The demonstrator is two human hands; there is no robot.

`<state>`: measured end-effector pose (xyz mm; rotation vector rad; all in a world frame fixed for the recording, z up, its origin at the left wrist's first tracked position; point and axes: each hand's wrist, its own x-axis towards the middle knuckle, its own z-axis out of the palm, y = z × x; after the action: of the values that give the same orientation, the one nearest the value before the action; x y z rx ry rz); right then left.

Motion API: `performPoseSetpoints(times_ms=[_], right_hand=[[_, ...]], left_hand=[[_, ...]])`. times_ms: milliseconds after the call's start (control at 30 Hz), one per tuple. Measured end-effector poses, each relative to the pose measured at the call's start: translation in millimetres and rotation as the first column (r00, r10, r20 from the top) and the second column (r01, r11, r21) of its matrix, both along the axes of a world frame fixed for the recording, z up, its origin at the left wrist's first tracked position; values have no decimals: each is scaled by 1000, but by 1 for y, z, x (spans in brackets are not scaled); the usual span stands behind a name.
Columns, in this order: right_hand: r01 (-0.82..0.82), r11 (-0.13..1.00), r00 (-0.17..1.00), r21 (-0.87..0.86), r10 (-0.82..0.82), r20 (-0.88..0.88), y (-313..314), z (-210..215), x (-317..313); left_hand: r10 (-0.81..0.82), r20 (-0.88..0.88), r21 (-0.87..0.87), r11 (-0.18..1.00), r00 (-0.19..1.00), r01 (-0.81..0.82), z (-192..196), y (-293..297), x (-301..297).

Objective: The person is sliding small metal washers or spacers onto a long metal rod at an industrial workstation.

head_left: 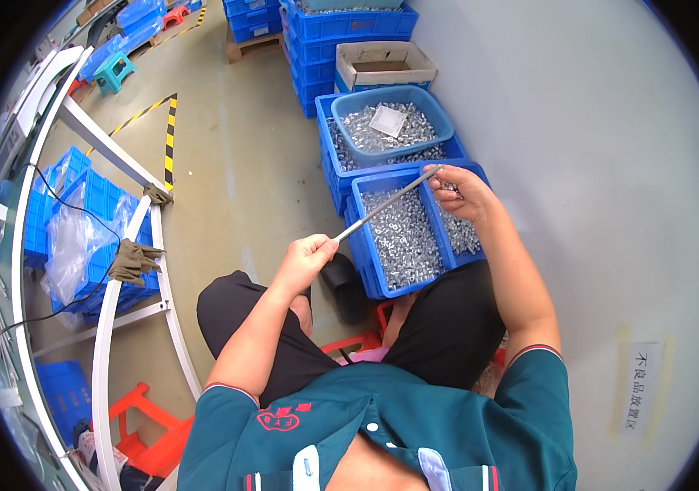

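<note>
Above the blue bin (366,270) of small metal parts (402,237), left hand (307,255) and right hand (465,192) pinch opposite ends of a thin rod (386,204), fingers closed; likely stiff, light, slippery.

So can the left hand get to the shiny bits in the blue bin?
Probably yes. The left hand grips the near end of the rod just beside the blue bin, and nothing lies between it and the shiny bits. It would have to let go of the rod first.
</note>
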<state>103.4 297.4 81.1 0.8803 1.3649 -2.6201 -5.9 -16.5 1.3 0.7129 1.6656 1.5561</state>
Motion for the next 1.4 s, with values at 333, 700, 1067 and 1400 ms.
performPoseSetpoints(times_ms=[333,700,1067,1400], right_hand=[[52,998,990,-19,-54,-131,-8,8,1],[185,882,979,434,-128,-158,-39,15,-12],[-124,986,992,-108,127,23,-31,13,-7],[123,990,992,-62,-122,25,-25,17,-8]], left_hand=[[12,-59,-24,1000,998,-14,-7,0,0],[59,-105,-38,997,993,-63,-8,3,3],[79,-9,53,996,997,-78,-1,5,-1],[91,-54,27,996,994,-90,-3,0,-1]])
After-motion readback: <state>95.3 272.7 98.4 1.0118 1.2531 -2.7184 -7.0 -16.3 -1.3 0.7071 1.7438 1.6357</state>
